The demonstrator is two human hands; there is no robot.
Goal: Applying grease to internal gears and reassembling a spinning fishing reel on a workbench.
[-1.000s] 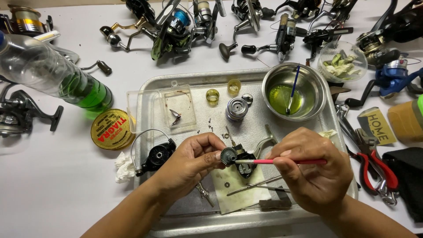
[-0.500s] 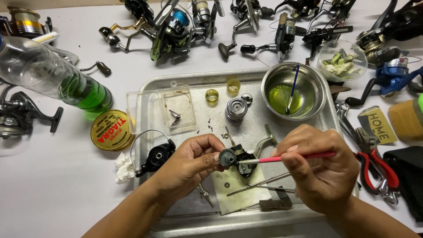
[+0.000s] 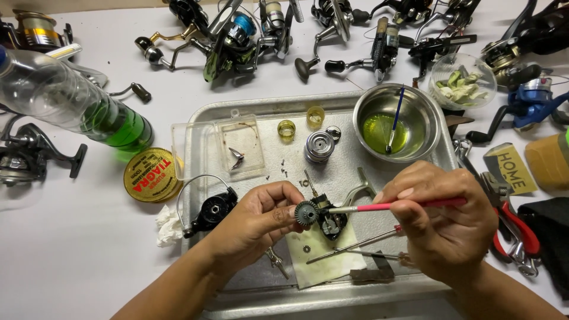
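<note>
L hand pinches toothed gear; R hand grips pink brush, tip at gear btwn hands.

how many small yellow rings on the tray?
2: both on the metal tray, side by side left of the steel bowl, at and. More may sit hidden under the hands.

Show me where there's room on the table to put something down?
The white tabletop is bare left of the metal tray, below the round yellow tin and green bottle. The top edge is crowded with fishing reels, and the tray's middle is packed around both hands.
</note>
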